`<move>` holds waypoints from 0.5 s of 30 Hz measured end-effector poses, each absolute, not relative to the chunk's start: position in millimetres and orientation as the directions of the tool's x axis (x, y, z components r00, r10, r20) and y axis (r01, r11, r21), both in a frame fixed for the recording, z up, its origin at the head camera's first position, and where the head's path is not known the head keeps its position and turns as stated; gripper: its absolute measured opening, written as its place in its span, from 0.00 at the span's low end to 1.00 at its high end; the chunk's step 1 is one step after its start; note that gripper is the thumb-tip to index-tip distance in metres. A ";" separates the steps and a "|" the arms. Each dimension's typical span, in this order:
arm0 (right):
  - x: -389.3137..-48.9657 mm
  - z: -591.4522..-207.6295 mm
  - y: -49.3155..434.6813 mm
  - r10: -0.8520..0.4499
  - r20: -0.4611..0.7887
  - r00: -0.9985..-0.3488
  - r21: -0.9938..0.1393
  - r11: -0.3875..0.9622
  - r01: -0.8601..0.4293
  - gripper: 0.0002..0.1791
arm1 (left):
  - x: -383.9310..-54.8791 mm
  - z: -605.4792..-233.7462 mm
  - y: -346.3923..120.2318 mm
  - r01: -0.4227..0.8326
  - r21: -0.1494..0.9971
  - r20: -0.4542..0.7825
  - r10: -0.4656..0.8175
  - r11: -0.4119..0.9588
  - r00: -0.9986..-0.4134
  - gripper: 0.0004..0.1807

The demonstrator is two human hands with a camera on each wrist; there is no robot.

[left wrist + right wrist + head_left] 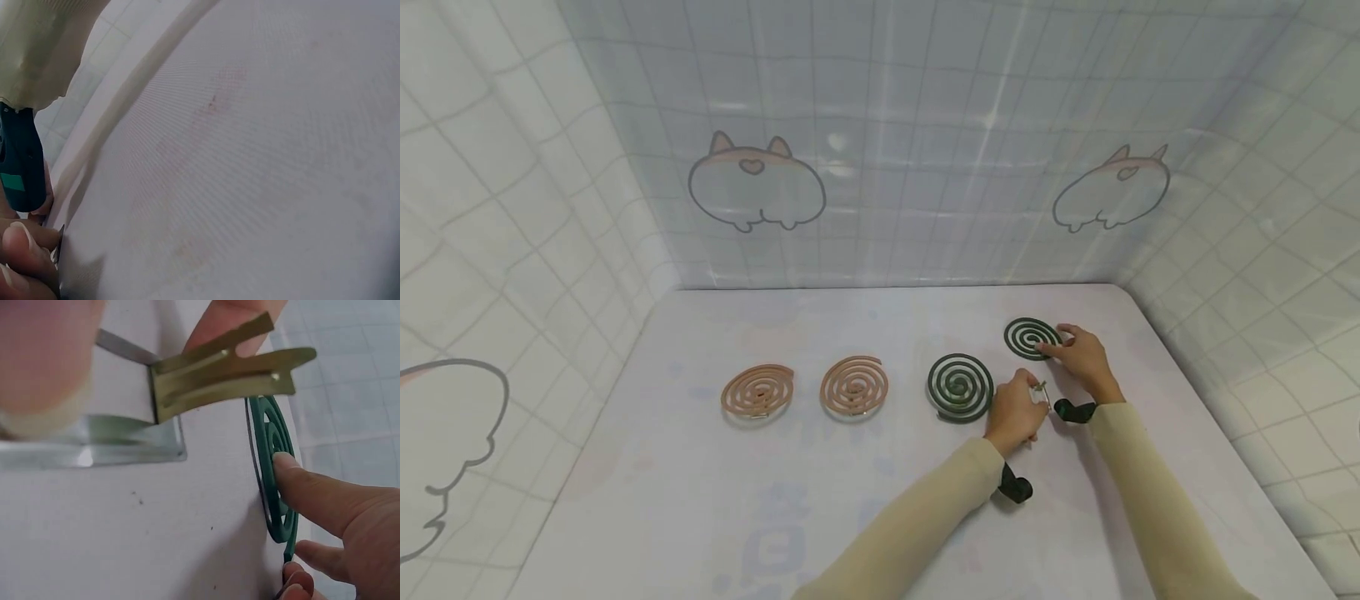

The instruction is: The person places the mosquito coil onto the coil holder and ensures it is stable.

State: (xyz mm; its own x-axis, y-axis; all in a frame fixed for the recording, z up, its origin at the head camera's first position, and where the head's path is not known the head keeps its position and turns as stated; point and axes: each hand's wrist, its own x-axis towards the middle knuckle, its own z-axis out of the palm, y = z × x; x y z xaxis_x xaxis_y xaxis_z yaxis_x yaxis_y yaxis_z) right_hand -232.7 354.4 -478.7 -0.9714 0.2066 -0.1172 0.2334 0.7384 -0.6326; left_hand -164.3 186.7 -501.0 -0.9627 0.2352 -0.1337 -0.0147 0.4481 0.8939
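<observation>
My left hand (1017,410) pinches a small metal coil stand (1045,397), whose bent, pronged tab (231,372) shows large in the right wrist view. Up and to the right, my right hand (1084,360) holds a green mosquito coil (1028,339) by its right side, the thumb on its face near the centre and other fingers at its edge. In the right wrist view this coil (270,481) appears nearly edge-on, beyond the stand. Another green mosquito coil (959,388) lies just left of my left hand. In the left wrist view, fingers (28,253) show at the lower left corner.
Two brown mosquito coils (854,387) sit on the left half of the white table (700,517), with bits of metal showing under their front edges. Tiled-pattern sheeting (910,167) walls the back and both sides. Dark devices (1017,485) are strapped at both wrists.
</observation>
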 end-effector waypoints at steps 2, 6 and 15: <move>-233.3 -478.8 355.3 0.195 -0.121 -0.973 -0.629 0.744 0.227 0.43 | -163.9 -501.1 186.5 -0.014 0.893 -0.134 0.237 0.450 -0.962 0.16; -233.0 -478.4 355.2 0.203 -0.141 -0.969 -0.644 0.725 0.245 0.43 | -163.1 -500.6 185.7 -0.016 0.895 -0.139 0.244 0.447 -0.960 0.17; -230.3 -479.4 354.6 0.244 -0.130 -0.961 -0.742 0.619 0.257 0.48 | -165.3 -500.7 184.7 -0.033 0.905 -0.141 0.227 0.424 -0.964 0.16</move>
State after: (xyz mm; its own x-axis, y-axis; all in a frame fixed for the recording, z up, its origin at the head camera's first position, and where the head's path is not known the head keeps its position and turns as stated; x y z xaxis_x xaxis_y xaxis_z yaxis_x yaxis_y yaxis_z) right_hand -230.3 354.6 -479.4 -0.9611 0.2437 -0.1299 0.2572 0.6186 -0.7424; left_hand -165.3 184.7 -500.7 -0.9637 0.2265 -0.1410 -0.0328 0.4237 0.9052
